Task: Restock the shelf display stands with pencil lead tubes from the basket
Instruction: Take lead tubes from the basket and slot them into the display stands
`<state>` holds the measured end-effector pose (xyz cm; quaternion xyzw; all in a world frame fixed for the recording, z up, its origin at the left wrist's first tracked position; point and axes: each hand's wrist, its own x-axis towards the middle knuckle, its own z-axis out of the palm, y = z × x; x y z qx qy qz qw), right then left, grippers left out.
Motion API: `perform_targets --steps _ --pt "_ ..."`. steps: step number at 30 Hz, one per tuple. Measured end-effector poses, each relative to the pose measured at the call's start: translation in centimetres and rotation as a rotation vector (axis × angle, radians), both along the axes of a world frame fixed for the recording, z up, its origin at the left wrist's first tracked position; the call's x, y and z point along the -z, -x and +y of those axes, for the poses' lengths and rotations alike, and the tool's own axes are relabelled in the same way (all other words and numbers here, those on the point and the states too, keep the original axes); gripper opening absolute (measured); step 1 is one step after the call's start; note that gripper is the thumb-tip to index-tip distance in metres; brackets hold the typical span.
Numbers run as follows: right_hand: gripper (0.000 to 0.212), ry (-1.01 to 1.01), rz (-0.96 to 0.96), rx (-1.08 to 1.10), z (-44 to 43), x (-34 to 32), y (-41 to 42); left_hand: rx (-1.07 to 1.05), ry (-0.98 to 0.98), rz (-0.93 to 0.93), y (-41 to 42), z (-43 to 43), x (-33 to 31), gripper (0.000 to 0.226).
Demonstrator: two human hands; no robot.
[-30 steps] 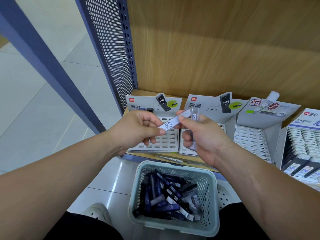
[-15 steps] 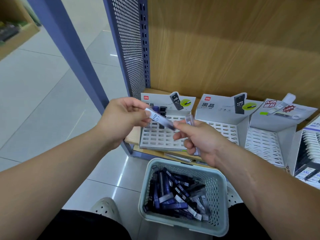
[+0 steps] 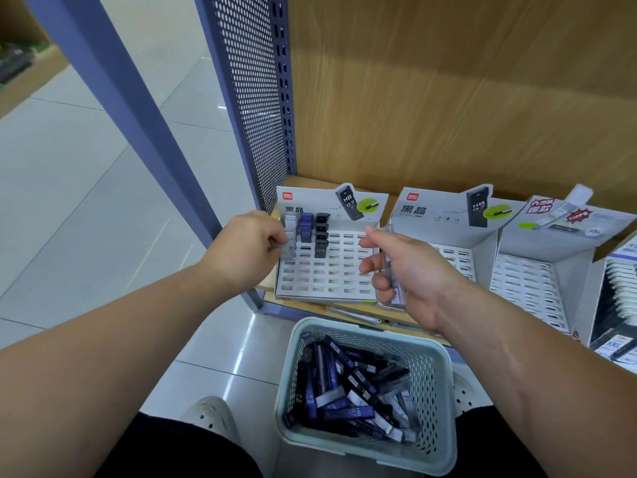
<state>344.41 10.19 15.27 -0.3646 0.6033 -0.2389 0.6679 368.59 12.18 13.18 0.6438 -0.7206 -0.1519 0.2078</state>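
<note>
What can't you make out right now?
- Head view: whether the pencil lead tube in the left hand sits in the leftmost display stand; blurred, finger-covered.
- Head view: count of clear tubes in the right hand, hidden by its fingers.
- Head view: far-right stand, cut by the edge.

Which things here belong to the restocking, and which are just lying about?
Job: basket, its lead tubes, leftmost display stand, left hand pinching a tube at it, right hand gripping spare tubes.
Lying about: perforated side panel, full stand at far right, pale shoe.
</note>
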Motion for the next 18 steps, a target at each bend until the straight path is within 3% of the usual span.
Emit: perform_targets --steps 6,18 --pt "0.038 -0.017 -0.043 0.017 -0.5 -0.2 0.6 0.02 -0.04 -0.064 0.4 -0.9 0.8 0.014" --pt "0.039 -0.041 -0.074 0.033 -1.1 -0.8 0.8 -0.002 -0.031 -0.025 0.4 -1.8 1.5 0.012"
